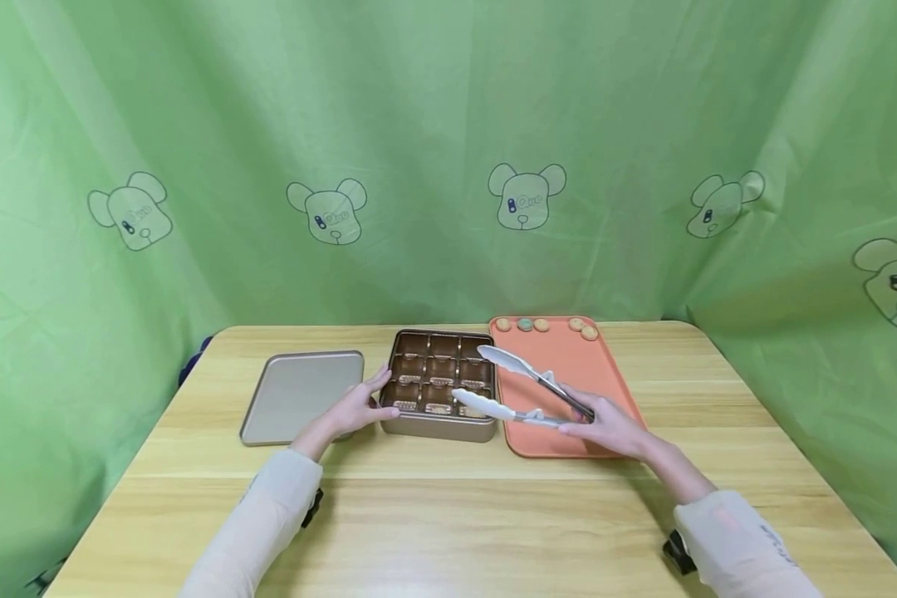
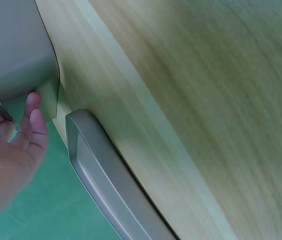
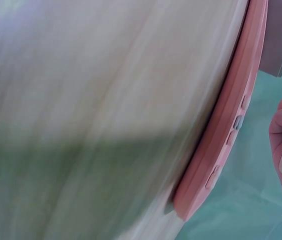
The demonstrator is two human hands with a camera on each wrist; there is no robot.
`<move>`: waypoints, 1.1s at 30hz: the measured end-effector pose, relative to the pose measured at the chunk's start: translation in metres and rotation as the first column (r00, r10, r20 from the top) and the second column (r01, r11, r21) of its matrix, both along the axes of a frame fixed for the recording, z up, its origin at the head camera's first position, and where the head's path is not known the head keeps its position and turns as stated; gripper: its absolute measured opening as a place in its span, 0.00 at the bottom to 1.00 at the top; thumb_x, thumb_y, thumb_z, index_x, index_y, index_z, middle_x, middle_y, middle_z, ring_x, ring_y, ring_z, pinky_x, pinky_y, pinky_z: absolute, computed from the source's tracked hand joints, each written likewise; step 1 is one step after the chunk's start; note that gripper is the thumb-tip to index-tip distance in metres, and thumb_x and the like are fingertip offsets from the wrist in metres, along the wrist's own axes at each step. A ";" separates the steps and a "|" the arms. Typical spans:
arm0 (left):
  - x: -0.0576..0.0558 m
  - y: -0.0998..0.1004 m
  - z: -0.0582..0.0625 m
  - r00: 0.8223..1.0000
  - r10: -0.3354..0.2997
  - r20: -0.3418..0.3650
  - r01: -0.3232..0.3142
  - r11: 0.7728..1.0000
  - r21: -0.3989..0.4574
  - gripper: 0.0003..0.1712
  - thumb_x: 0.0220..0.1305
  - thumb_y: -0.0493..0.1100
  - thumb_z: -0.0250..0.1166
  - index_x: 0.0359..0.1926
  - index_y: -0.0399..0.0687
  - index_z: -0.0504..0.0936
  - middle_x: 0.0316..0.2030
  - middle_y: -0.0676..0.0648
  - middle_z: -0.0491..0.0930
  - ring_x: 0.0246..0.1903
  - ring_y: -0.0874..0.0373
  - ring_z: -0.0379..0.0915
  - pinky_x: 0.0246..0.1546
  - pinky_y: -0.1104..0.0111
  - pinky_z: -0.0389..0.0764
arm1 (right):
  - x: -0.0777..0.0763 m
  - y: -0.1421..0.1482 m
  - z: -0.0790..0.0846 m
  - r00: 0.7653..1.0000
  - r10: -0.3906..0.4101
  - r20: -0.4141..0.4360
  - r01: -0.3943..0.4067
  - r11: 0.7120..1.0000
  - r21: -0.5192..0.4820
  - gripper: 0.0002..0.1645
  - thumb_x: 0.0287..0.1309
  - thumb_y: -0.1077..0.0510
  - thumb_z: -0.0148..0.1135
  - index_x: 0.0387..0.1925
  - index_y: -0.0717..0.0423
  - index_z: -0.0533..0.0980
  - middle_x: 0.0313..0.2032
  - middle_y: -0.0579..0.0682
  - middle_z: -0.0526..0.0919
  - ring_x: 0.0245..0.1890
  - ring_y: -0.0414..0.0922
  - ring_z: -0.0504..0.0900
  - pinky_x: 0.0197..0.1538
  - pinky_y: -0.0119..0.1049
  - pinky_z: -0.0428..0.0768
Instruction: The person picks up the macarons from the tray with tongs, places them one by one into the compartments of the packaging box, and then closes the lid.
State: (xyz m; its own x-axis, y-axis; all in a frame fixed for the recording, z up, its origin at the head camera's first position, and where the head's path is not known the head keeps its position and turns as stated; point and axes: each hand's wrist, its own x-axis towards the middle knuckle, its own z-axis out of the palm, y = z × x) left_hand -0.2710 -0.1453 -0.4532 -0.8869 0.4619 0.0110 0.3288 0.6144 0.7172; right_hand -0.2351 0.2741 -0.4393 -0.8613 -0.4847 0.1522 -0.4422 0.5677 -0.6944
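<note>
In the head view a brown baking pan (image 1: pixel 437 428) with a divider grid stands mid-table. My left hand (image 1: pixel 355 407) holds its left side, thumb and index finger over the rim, other fingers against the outer wall (image 2: pixel 21 60). With my right hand (image 1: pixel 605 423) I grip tongs (image 1: pixel 546 382); their white scalloped tips are spread apart above the pan's right part, with nothing between them. Small round cookies (image 1: pixel 541 325), mostly tan and one green-blue, lie along the far edge of an orange tray (image 1: pixel 561 365). Whether the pale patches in the compartments are contents or reflections, I cannot tell.
A flat grey-brown metal tray (image 1: pixel 302 394) lies left of the pan, its raised edge (image 2: pixel 116 180) close to my left hand. The orange tray sits right beside the pan. A green curtain (image 1: pixel 419 274) hangs behind the wooden table (image 1: pixel 433 531).
</note>
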 end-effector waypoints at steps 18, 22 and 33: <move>-0.002 0.000 0.003 1.000 -0.002 0.002 0.002 1.000 -0.003 0.48 0.55 0.48 0.64 0.67 0.33 0.49 0.69 0.37 0.40 0.68 0.39 0.37 0.67 0.50 0.41 | -0.011 0.028 -0.012 0.994 -0.070 0.082 0.073 0.996 -0.043 0.42 0.56 0.55 0.61 0.67 0.64 0.53 0.20 0.50 0.68 0.14 0.33 0.59 0.16 0.28 0.65; -0.001 0.000 0.002 1.000 0.000 0.011 0.000 1.000 -0.016 0.48 0.55 0.49 0.64 0.68 0.34 0.48 0.70 0.39 0.39 0.68 0.40 0.37 0.67 0.50 0.41 | -0.011 0.032 -0.013 0.989 -0.121 0.082 0.123 0.992 -0.024 0.43 0.56 0.53 0.61 0.67 0.64 0.53 0.21 0.50 0.68 0.15 0.35 0.60 0.17 0.29 0.65; 0.000 0.000 0.001 1.000 -0.002 0.012 0.002 1.000 -0.005 0.48 0.55 0.49 0.64 0.68 0.34 0.48 0.69 0.38 0.40 0.68 0.39 0.37 0.66 0.48 0.41 | -0.013 0.040 -0.012 0.936 -0.353 -0.018 0.351 0.925 0.148 0.49 0.55 0.43 0.59 0.66 0.68 0.52 0.21 0.50 0.66 0.19 0.42 0.62 0.21 0.32 0.65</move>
State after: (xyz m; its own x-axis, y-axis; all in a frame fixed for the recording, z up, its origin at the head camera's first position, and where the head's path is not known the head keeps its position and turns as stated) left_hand -0.2710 -0.1453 -0.4522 -0.8861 0.4636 -0.0015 0.3217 0.6171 0.7181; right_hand -0.2480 0.3136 -0.4516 -0.9816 -0.1664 0.0939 -0.1893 0.7812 -0.5949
